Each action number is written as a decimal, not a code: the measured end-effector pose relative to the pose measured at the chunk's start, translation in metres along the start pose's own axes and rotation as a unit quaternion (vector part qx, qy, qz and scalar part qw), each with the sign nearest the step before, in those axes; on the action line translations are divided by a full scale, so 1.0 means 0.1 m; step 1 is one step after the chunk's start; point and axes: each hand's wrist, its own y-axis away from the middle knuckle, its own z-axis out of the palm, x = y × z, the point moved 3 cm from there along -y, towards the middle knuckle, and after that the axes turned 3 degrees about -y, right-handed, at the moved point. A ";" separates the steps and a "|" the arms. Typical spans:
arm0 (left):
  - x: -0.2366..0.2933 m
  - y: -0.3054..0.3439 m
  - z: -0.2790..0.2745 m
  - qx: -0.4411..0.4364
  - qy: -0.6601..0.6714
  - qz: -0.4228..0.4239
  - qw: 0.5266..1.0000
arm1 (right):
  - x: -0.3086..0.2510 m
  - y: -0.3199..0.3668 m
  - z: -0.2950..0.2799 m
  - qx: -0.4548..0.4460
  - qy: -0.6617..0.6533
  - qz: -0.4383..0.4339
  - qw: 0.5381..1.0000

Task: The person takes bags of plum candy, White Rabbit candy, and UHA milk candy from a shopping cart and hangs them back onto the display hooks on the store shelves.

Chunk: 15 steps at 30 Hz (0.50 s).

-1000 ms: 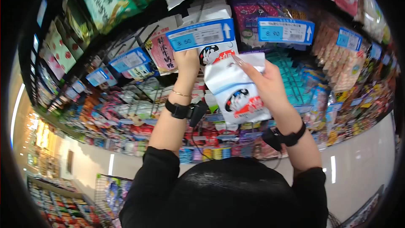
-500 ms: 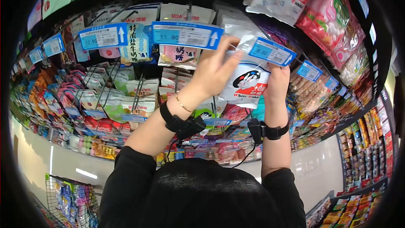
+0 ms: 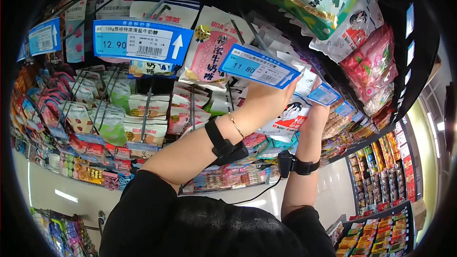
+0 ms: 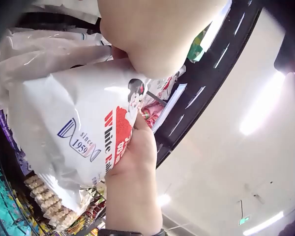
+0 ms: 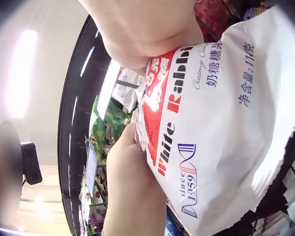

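A glossy white plastic candy bag with red and black White Rabbit print [image 3: 289, 116] hangs right of centre in the head view, between both hands. The person's right hand [image 3: 317, 112] grasps its right edge, the fingertips largely hidden behind the plastic. The left hand [image 3: 269, 102] reaches up to the bag's top from the left; whether its fingers pinch it cannot be told, as a blue-and-white rectangular 11.80 price tag [image 3: 261, 65] partly covers them. A pink-and-white candy pouch [image 3: 216, 50] hangs at upper centre.
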 end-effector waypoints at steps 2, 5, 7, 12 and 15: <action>0.00 0.01 0.01 -0.024 -0.017 -0.011 0.999 | -0.01 0.02 0.03 0.002 -0.001 0.016 1.000; 0.03 -0.01 -0.02 -0.011 -0.017 0.019 1.000 | -0.08 0.09 0.11 -0.009 0.024 0.015 1.000; 0.03 -0.01 -0.02 -0.011 -0.031 0.023 0.999 | -0.06 0.09 0.09 -0.004 0.034 0.019 0.999; 0.01 0.00 -0.06 0.022 -0.017 0.050 0.998 | -0.04 0.09 0.11 -0.003 0.079 -0.008 0.997; -0.02 0.01 -0.03 0.007 -0.019 0.051 0.999 | 0.02 0.06 0.05 0.014 0.104 -0.024 0.994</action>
